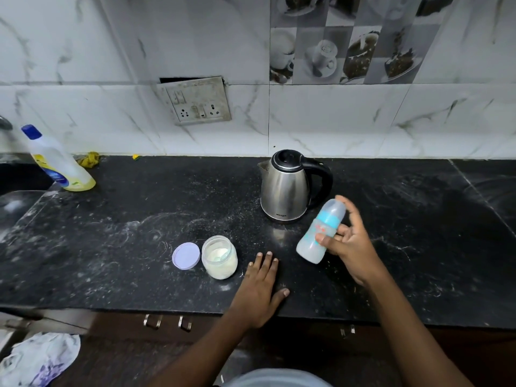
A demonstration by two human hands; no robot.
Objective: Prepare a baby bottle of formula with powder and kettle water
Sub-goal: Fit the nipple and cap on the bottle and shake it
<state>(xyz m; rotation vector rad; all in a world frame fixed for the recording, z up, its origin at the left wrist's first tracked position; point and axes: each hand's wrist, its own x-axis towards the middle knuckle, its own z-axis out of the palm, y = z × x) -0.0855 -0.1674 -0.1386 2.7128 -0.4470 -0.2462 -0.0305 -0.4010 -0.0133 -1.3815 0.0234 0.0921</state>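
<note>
On a black stone countertop (pixel 139 219) backed by marble-patterned tiles, a steel electric kettle (pixel 284 188) stood towards the far side, lid closed, handle to the right. A bottle of yellow liquid with a blue cap (pixel 58 163) stood at the far left. Just near and right of the kettle, the person's right hand (pixel 351 247) gripped the baby bottle (pixel 321 233), thumb across its front and fingers behind; the bottle was tilted, capped top pointing far and right, and slightly blurred. The left hand (pixel 259 289) lay flat on the counter by the near edge, fingers straight, holding nothing. Just left of it stood an open jar of pale powder (pixel 219 258), its lilac lid (pixel 186 256) lying beside it on the left.
</note>
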